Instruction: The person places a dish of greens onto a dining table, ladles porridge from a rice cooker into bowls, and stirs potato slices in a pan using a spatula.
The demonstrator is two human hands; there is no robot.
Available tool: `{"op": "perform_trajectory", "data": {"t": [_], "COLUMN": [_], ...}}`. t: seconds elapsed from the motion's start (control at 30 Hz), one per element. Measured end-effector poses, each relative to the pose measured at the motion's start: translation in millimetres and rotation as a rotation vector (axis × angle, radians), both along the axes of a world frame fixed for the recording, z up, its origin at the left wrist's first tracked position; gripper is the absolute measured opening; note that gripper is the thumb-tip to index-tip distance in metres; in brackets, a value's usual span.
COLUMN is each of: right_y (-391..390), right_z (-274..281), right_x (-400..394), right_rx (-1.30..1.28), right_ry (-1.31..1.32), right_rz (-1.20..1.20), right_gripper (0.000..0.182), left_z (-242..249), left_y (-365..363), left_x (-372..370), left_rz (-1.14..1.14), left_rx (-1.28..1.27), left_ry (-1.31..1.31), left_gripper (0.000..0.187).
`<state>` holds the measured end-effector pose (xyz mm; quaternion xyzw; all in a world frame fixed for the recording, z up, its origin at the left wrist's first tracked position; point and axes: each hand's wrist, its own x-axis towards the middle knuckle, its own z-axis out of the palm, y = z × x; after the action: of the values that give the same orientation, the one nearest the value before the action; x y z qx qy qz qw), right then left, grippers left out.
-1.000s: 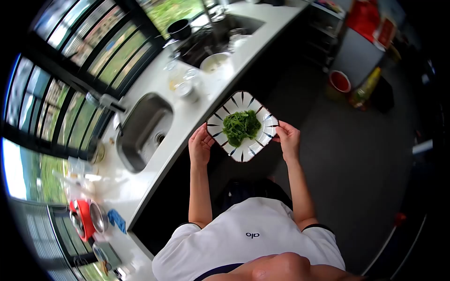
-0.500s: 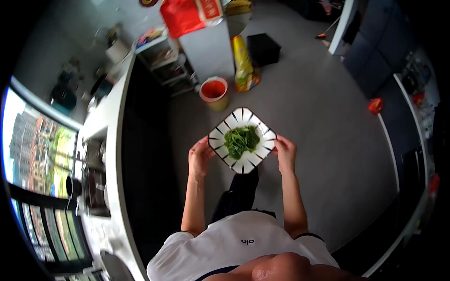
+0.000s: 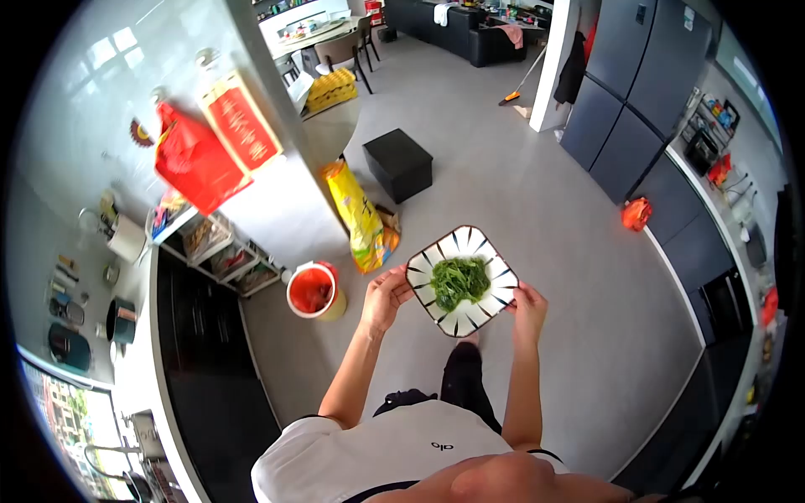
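Note:
A square white plate (image 3: 423, 289) with dark radiating stripes and a dark rim is held out in front of my body, above the floor. Dark green leafy food (image 3: 459, 283) lies in a heap at its middle. My left hand (image 3: 385, 299) grips the plate's left corner, thumb near the rim and some fingers hidden beneath. On the opposite corner my right hand (image 3: 527, 312) is closed, with part of its fingers behind the plate.
A bucket with a red inside (image 3: 314, 291) and a yellow bag (image 3: 359, 220) stand on the floor ahead to the left, near a black box (image 3: 398, 164). Counters (image 3: 144, 310) line both sides. A dark refrigerator (image 3: 620, 92) and an orange-red bag (image 3: 636, 214) are at the right.
The view has swung to the right and further ahead, showing the dining table and refrigerator. Bucket, yellow bag and box now appear further left and lower. Both hands still hold the plate.

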<state>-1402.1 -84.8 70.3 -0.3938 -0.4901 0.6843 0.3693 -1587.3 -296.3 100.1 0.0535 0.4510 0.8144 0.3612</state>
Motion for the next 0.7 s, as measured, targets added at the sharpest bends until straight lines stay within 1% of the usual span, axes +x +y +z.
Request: {"op": "perform_trajectory", "data": {"t": [0.03, 0.07, 0.1, 0.17, 0.2, 0.27, 0.3, 0.4, 0.43, 0.5, 0.57, 0.7], "right_y": [28, 50, 80, 142, 176, 240, 258, 328, 354, 390, 427, 513], "right_z": [2, -35, -46, -48, -45, -37, -32, -10, -4, -12, -24, -25], "right_x": [-22, -16, -24, -64, -93, -157, -192, -281, -313, -364, -420, -535], "right_rx": [0.004, -0.026, -0.030, -0.022, -0.011, 0.026, 0.030, 0.036, 0.028, 0.000, 0.019, 0.047], "right_ry": [0.005, 0.065, 0.074, 0.033, 0.025, 0.020, 0.001, 0.017, 0.035, 0.057, 0.029, -0.036], "right_rz": [0.000, 0.003, 0.006, 0.027, 0.040, 0.053, 0.063, 0.148, 0.187, 0.268, 0.278, 0.277], "right_gripper": [0.020, 0.020, 0.020, 0.021, 0.021, 0.021, 0.021, 0.021, 0.022, 0.024, 0.024, 0.022], "left_z": [-4, -33, -47, -48, -57, -44, -43, -39, -31, -30, -36, -47], "left_y": [30, 54, 84, 145, 171, 223, 241, 299, 322, 352, 386, 474], "left_x": [-24, -18, -28, -68, -95, -146, -176, -252, -282, -319, -363, -487], "left_rz": [-0.014, -0.033, -0.033, -0.019, -0.005, 0.014, 0.027, 0.084, 0.108, 0.139, 0.194, 0.178], "left_rx": [0.001, -0.011, -0.021, -0.022, -0.003, 0.009, 0.002, -0.009, 0.003, 0.012, 0.003, -0.004], "left_ry": [-0.016, 0.051, 0.047, 0.050, 0.006, -0.006, -0.029, -0.021, -0.010, -0.011, -0.007, -0.001], "left_gripper": [0.025, 0.026, 0.026, 0.026, 0.025, 0.024, 0.023, 0.023, 0.023, 0.026, 0.027, 0.028]}}
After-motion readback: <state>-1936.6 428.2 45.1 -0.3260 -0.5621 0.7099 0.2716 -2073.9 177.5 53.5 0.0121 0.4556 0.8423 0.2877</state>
